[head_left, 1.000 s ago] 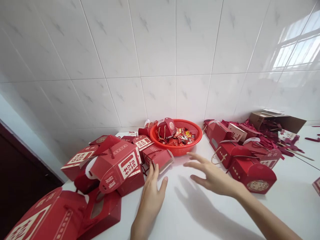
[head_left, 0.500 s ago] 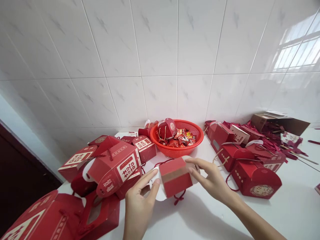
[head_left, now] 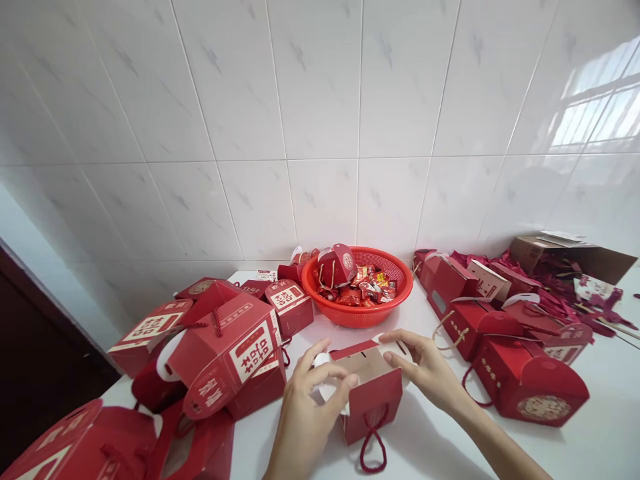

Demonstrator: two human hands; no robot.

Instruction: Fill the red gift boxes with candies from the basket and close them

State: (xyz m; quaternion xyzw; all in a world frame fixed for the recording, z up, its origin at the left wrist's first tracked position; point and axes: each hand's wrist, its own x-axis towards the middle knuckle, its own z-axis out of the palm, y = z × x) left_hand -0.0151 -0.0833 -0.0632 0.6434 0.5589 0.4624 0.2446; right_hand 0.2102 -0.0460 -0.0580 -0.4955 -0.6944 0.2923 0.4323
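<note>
A small red paper gift box [head_left: 373,403] stands in front of me with its top open, its brown inside facing up. A dark red cord handle hangs in a loop from its near side. My right hand [head_left: 417,363] pinches the white flap on the box's right side between thumb and fingers. My left hand [head_left: 317,393] curls round the left flap, its thumb at the box's front left edge. Part of the left flap is hidden behind those fingers. Just beyond the box is a red plastic basket [head_left: 345,319] holding wrapped candies [head_left: 367,288] and a small red box [head_left: 340,265].
Red gift boxes [head_left: 227,340] with cord handles are piled at the left. More red boxes [head_left: 530,380] stand in rows at the right. Behind them, a brown carton [head_left: 607,261] lies near dark red ribbons. A tiled wall [head_left: 320,120] closes off the white table's back.
The box has turned so its open top faces up and its corded side faces me. My left thumb has shifted to its front edge; my right hand stays on the right flap.
</note>
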